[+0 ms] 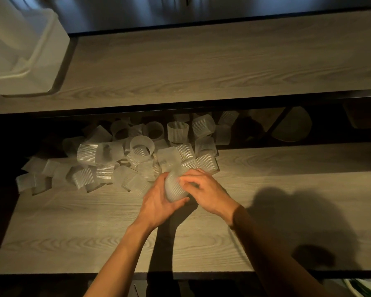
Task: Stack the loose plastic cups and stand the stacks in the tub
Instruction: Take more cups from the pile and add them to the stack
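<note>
A heap of several loose ribbed translucent plastic cups (137,155) lies on the near wooden shelf, spilling into the dark gap behind it. My left hand (159,200) grips a short stack of cups (175,187) from the left and below. My right hand (206,189) closes on the same stack from the right, its fingers over the top end. The white plastic tub (36,61) sits on the upper shelf at the far left, apart from both hands; its inside is blurred.
The near wooden shelf (94,232) extends toward me below the heap. The upper wooden shelf (201,65) runs across the back. A dark frame and a round pale object (293,125) lie in the gap at the right.
</note>
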`<action>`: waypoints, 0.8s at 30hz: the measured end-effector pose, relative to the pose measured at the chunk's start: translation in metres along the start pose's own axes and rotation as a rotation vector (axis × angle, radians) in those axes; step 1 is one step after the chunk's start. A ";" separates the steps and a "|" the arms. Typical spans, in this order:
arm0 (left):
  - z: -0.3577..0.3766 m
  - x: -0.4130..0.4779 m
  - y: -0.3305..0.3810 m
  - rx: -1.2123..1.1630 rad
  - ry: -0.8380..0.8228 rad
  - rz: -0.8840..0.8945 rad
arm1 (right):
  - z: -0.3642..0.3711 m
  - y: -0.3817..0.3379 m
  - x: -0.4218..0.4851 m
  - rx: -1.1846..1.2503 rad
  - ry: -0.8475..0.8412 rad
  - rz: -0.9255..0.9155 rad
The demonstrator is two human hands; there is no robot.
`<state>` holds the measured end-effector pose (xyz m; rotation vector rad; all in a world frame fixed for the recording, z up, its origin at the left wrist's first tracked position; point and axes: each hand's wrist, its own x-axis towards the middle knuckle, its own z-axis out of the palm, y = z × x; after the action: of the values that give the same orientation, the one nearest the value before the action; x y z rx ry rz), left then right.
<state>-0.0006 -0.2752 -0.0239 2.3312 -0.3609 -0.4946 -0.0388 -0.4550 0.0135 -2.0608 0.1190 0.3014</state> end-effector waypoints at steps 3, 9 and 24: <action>-0.001 0.002 -0.001 -0.052 -0.004 -0.039 | 0.004 0.000 0.001 0.081 0.078 -0.027; -0.009 0.000 -0.011 -0.072 -0.048 -0.064 | -0.003 0.039 0.022 0.146 0.534 0.431; 0.004 -0.004 -0.010 0.063 -0.058 -0.129 | 0.005 0.061 0.008 0.283 0.519 0.357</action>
<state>-0.0045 -0.2689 -0.0328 2.4153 -0.2579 -0.6227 -0.0448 -0.4803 -0.0424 -1.7848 0.8048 -0.0434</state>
